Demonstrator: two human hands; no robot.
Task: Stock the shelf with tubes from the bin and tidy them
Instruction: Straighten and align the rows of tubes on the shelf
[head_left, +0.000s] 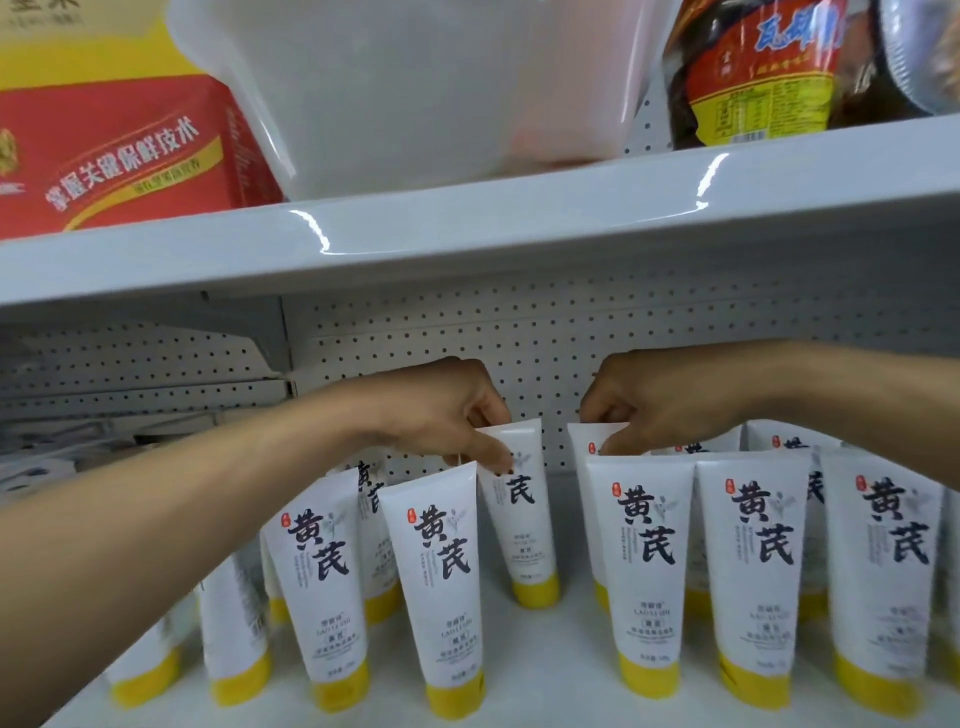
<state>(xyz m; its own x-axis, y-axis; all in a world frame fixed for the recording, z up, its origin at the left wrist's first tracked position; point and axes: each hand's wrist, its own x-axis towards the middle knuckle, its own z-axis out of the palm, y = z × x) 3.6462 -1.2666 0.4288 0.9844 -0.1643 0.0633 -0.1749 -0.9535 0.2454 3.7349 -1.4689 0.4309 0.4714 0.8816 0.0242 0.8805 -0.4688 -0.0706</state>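
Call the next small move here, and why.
Probably: left hand straightens the tilted tube it pinches and shifts it toward the back tube that the right hand pinches. It leans out of line, and bare shelf shows between the two.

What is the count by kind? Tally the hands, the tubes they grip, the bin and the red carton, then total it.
hands: 2, left hand and right hand
gripped tubes: 2, left hand's tube and right hand's tube
bin: 1
red carton: 1
total: 6
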